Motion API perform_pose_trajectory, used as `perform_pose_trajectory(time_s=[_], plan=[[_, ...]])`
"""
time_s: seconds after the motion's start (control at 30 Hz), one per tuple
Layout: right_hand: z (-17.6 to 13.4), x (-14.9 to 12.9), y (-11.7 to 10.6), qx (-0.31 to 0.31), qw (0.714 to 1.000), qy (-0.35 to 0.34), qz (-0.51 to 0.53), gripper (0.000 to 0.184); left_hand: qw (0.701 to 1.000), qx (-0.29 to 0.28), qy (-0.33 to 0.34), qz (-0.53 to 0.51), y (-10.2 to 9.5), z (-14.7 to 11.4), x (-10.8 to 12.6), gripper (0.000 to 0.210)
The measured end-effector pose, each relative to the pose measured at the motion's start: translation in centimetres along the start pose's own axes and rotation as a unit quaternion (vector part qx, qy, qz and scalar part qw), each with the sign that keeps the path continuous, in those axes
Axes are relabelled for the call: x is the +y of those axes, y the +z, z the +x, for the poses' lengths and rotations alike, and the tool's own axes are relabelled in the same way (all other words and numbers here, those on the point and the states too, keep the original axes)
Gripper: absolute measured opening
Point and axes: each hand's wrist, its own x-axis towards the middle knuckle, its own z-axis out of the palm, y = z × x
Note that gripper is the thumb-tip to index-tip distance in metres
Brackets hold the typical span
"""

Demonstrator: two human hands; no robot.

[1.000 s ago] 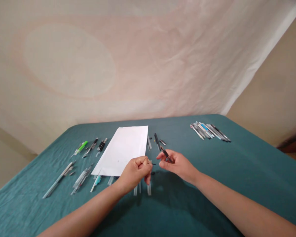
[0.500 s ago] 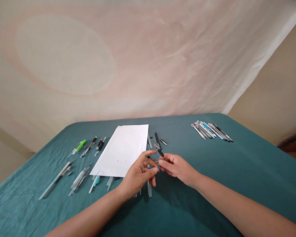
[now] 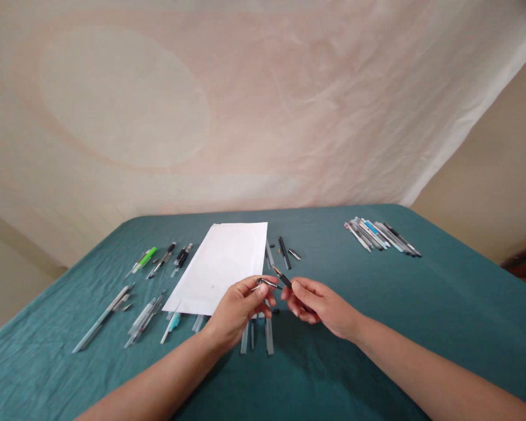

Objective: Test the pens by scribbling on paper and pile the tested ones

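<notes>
Near the right edge of the white paper, my left hand (image 3: 248,301) pinches a slim dark pen part (image 3: 269,283) between thumb and fingers. Facing it, my right hand (image 3: 318,299) grips a fountain pen's front section (image 3: 283,278), black with a coppery nib pointing up and left. The two pieces are very close together; whether they touch I cannot tell. Just beyond my hands lie a black pen barrel (image 3: 284,252) and a short dark cap with shiny parts (image 3: 295,254). My fingers hide part of each held piece.
The white paper sheet (image 3: 223,257) lies over clear pen tubes (image 3: 269,336) that stick out below. Groups of pen parts, including a green one (image 3: 148,258), lie on the left. A row of pens (image 3: 379,235) rests at the back right of the green cloth (image 3: 421,316).
My left fingers have closed on the slim dark part, which has moved left from my right fingertips. My right hand has shifted slightly right and keeps the nib section.
</notes>
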Motion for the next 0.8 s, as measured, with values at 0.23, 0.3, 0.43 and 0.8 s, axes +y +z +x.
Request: perform_pose_trajectory(time_s=[0.23,0.3,0.43,0.8], plan=[[-0.1,-0.1,-0.2,0.014,0.99,-0.02,-0.136,0.042,0.995,0.076,0.037,-0.059,-1.9,0.7,0.9,0.029],[-0.1,0.1,-0.3,0.035,0.983,-0.031,-0.176,0.04,0.996,0.072,0.037,-0.045,-1.9,0.7,0.9,0.029],[-0.1,0.5,-0.5,0.065,0.971,-0.049,-0.226,0.037,0.998,0.052,0.041,-0.021,-1.6,0.5,0.8,0.027],[-0.5,-0.2,-0.4,0.128,0.887,-0.162,-0.412,0.028,0.986,0.047,0.051,0.152,-1.2,0.3,1.1,0.025]])
